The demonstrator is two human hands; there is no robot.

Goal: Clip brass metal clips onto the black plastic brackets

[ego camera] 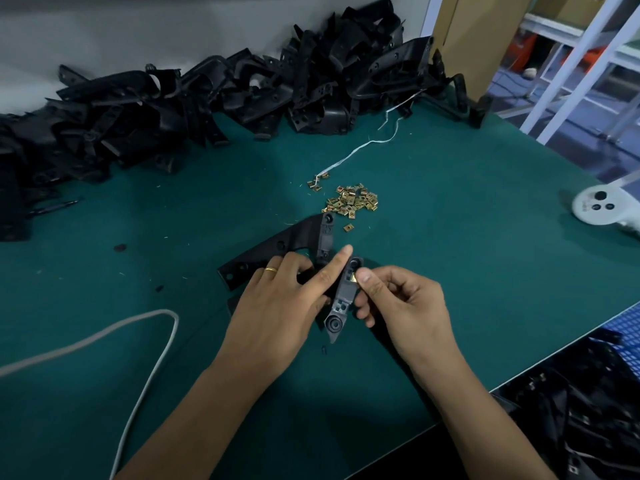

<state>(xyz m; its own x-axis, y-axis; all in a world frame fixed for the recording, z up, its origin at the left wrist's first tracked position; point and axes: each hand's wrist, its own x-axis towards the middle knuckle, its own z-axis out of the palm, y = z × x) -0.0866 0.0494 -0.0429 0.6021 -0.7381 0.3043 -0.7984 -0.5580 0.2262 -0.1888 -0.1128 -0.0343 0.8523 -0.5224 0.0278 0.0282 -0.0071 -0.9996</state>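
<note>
At centre frame the left hand [277,299] grips a black bracket [341,299] on the green table [467,237], while the right hand [401,303] pinches a brass clip [354,278] against its edge; loose clips [351,200] lie just above

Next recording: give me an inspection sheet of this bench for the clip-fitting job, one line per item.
Surface: green mat covers the bench; small specks and threads on it.
Job's things: black bracket held between both hands; another bracket lies behind it; loose brass clips heaped beyond; large bracket pile along the wall.
Clutter: white twine by the clips; white round device at the right edge.
Hands: left hand grips the bracket, forefinger stretched along it; right hand pinches a brass clip against the bracket.
Cables: white cord loops across the near left.
Surroundings: white shelving at right; bin of black parts below the bench edge.
</note>
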